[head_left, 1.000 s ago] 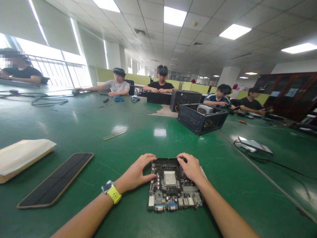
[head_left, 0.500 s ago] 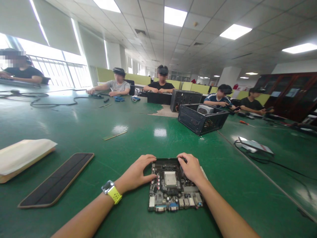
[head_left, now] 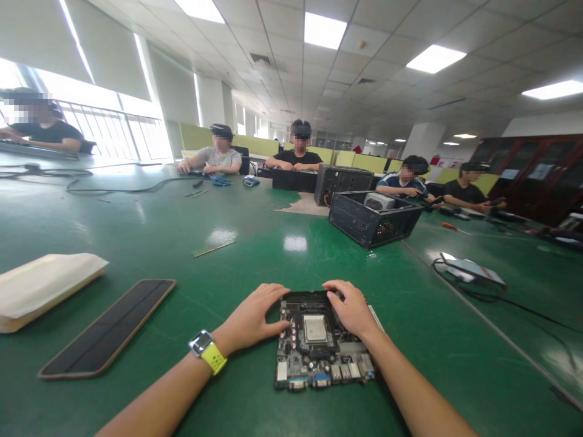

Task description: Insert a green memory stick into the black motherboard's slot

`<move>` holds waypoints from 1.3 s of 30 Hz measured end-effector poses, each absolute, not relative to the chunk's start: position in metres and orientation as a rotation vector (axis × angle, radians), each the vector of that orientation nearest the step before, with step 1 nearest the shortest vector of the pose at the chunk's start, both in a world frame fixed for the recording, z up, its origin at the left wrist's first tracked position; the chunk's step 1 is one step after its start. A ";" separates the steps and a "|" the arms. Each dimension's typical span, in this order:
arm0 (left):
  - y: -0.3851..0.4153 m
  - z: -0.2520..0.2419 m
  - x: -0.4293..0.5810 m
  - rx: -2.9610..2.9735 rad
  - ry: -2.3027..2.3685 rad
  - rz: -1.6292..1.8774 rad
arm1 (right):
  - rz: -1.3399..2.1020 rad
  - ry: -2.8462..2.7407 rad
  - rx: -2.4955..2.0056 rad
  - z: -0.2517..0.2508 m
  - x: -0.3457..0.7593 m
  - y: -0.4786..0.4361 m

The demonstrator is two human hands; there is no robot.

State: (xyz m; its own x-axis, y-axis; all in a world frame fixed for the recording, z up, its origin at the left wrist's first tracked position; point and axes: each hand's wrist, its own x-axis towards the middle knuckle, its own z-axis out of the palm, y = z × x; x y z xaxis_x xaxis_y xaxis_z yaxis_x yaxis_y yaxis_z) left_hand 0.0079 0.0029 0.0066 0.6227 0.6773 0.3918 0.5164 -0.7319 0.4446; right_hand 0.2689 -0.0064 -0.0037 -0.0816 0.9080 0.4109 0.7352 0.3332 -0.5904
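A motherboard (head_left: 319,367) lies flat on the green table in front of me, its port side facing me. A silver processor (head_left: 314,328) sits in the socket near its middle. A dark strip (head_left: 307,296) runs along the far edge, seemingly by the memory slots. My left hand (head_left: 255,312) holds the far left corner, with fingertips at the back edge and thumb on the left side. Over the far right part, my right hand (head_left: 353,306) has its index finger and thumb at the back edge. It hides that corner of the board.
On the left lie a dark flat panel (head_left: 109,328) and a cream paper package (head_left: 50,285). An open computer case (head_left: 350,221) stands ahead to the right. Farther right are a silver drive-like device (head_left: 473,269) with cables and a screwdriver (head_left: 450,226). Several people sit around the table.
My right index finger has shifted slightly left along the far edge. My left hand stays on its corner. The view has moved a little.
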 end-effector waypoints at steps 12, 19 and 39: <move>0.004 0.005 0.006 2.560 0.970 0.780 | 0.273 -1.877 -1.527 -0.004 0.267 -0.008; 0.003 0.007 0.007 2.545 0.974 0.770 | 0.168 -1.910 -1.544 0.023 0.253 -0.026; 0.010 0.004 -0.003 2.468 1.151 1.003 | 0.064 -2.274 -1.812 0.028 0.227 -0.055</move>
State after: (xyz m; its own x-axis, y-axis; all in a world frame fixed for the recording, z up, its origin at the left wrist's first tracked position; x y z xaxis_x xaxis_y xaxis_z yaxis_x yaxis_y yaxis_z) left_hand -0.0029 0.0097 0.0045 0.4542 0.7472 0.4852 0.5832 -0.6611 0.4721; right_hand 0.2269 -0.0547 0.0276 -0.2071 0.9662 0.1536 0.9560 0.2332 -0.1782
